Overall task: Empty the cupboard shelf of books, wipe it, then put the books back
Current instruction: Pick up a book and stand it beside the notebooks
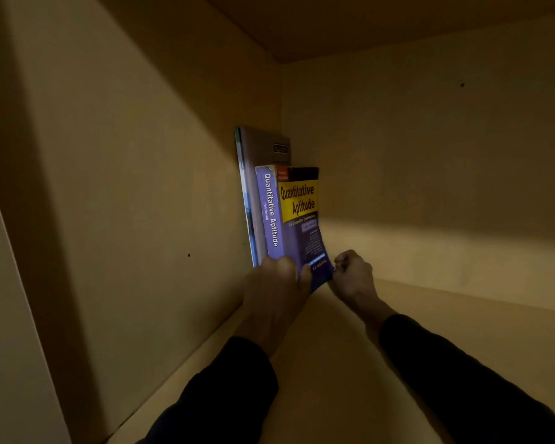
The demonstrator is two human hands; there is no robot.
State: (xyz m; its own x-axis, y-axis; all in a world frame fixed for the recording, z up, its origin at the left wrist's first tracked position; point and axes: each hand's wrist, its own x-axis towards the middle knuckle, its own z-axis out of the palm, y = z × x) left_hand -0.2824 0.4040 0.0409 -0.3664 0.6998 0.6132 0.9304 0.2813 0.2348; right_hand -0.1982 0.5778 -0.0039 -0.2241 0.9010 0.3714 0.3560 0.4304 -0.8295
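Observation:
A thick purple book titled "Quantitative Aptitude" [289, 216] stands upright in the back left corner of the cupboard shelf [382, 363]. Behind it, against the left wall, stands a taller grey book [263, 149]. My left hand [276, 283] grips the purple book's lower spine, thumb on the cover. My right hand [353, 272] is curled at the lower right corner of the front cover, which bends outward; it seems to pinch that corner.
The cupboard's left side wall [141, 187], back wall [430, 155] and top panel [398, 24] enclose the space. The lit shelf board stretches to the right of the books. Both my forearms in dark sleeves reach in from below.

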